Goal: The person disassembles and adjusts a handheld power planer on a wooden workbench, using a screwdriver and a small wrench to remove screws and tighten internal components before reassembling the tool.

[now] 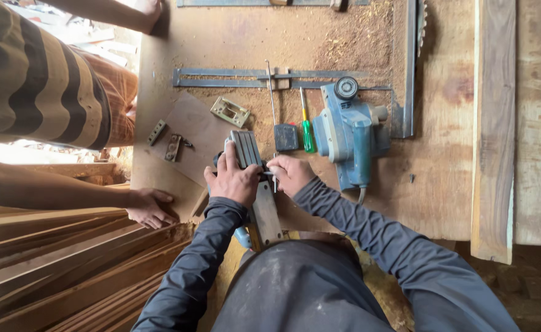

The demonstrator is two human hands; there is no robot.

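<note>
Wide plywood workbench [442, 184] fills the middle and right of the frame, dusted with sawdust toward the top, a long plank [495, 129] lying down its right side. Upper left, a co-worker in a striped shirt [30, 74] leans in, one hand [151, 208] flat on the bench edge at centre left. Right of centre sits a blue electric planer [350, 138], untouched. Now the action: low in the centre, an upturned planer [255, 184] lies sole up, and the left hand [233, 178] clamps over it, fingers curled together across its grey plate. The right hand [292, 174] sits just beside, fingers pinched on a small metal tool [274, 178] pressed at the body; its tip is hidden. This looks like a fastening being worked on the planer, mid-step. The next move calls for a steady hold from the left and careful turning from the right. A green screwdriver [307, 132] and dark blue-handled tool [284, 135] wait just above, a metal bracket [230, 112] further up left.
</note>
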